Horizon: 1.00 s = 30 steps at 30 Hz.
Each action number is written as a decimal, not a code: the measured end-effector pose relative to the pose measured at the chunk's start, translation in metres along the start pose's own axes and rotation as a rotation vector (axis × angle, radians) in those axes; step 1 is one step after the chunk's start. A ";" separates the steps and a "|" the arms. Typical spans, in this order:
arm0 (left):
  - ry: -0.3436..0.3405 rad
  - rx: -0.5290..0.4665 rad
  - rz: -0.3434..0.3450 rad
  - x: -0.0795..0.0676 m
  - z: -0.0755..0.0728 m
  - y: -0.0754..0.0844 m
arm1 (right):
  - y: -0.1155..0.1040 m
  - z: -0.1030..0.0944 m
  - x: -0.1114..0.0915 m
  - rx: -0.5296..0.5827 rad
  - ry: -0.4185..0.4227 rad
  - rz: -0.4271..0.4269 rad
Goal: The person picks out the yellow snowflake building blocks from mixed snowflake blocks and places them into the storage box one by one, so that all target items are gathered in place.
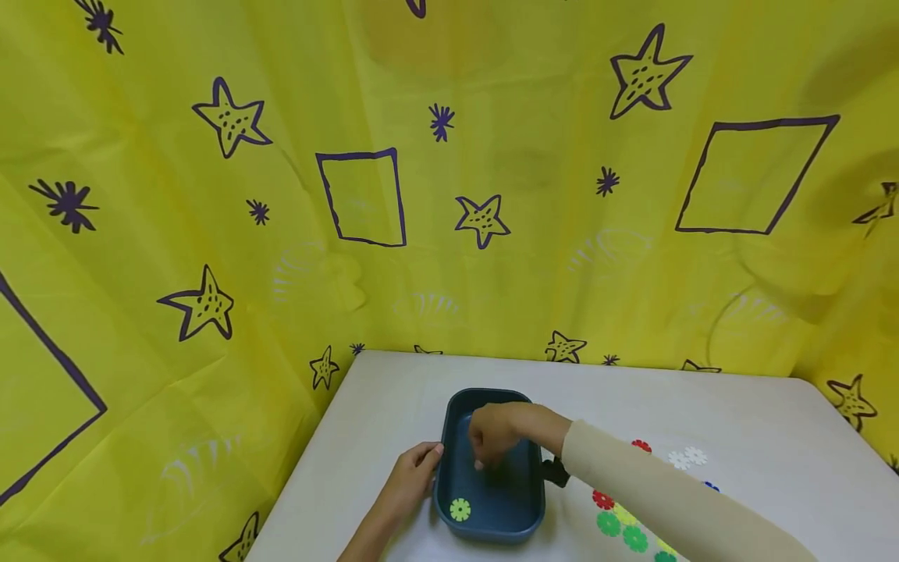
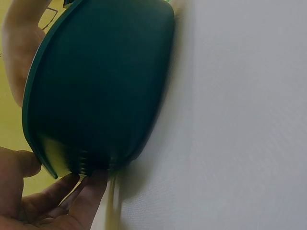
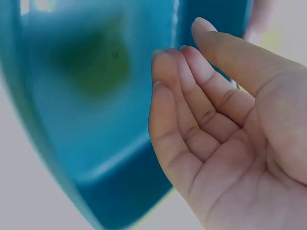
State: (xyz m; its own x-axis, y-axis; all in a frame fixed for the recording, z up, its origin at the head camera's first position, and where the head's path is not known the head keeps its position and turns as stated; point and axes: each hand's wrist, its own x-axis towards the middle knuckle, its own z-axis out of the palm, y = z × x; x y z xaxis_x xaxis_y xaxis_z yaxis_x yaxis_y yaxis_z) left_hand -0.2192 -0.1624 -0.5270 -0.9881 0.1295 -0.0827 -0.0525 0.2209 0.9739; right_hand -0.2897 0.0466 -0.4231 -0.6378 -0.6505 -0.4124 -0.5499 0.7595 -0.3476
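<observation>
A dark blue tray [image 1: 492, 535] with rounded corners stands on the white table. My left hand [image 1: 414, 476] grips its left rim, the thumb at the top edge; in the left wrist view the fingers [image 2: 88, 201] lie against the tray's outer wall [image 2: 100, 86]. Over the inside of the tray hangs my right hand [image 1: 495, 433]. Seen from the right wrist, that hand [image 3: 216, 120] has loosely bent fingers, the thumb apart from them, and nothing in the palm. One light green flower-shaped disc [image 1: 460, 510] lies in the tray's near left corner.
Right of the tray lie several loose flower-shaped discs: green [image 1: 608, 524], red [image 1: 602, 499] and white [image 1: 695, 455], some hidden by the right sleeve [image 1: 653, 484]. A small black object [image 1: 555, 472] shows beside the tray. A yellow patterned curtain [image 1: 534, 273] hangs behind the table.
</observation>
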 end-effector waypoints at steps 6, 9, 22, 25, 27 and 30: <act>0.010 0.007 -0.012 0.002 0.001 -0.001 | 0.035 -0.029 -0.032 0.081 0.167 -0.073; 0.016 0.014 0.003 0.002 0.001 -0.001 | 0.055 -0.039 -0.051 0.127 0.214 -0.094; 0.027 0.019 0.007 0.000 0.001 0.000 | 0.133 -0.017 -0.132 0.280 0.302 0.036; 0.020 0.013 0.010 0.000 0.002 -0.001 | 0.146 -0.006 -0.147 0.316 0.297 0.083; 0.019 0.015 0.008 -0.001 0.001 -0.001 | 0.153 0.002 -0.154 0.331 0.294 0.128; 0.025 0.026 0.000 -0.001 0.000 0.000 | 0.162 0.016 -0.159 0.326 0.300 0.196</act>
State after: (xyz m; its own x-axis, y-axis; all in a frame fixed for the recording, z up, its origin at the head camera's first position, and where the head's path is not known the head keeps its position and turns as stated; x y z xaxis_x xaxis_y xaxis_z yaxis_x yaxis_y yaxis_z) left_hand -0.2183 -0.1621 -0.5273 -0.9915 0.1049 -0.0774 -0.0496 0.2458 0.9680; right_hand -0.2689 0.2728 -0.4276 -0.8664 -0.4312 -0.2519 -0.2366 0.7986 -0.5535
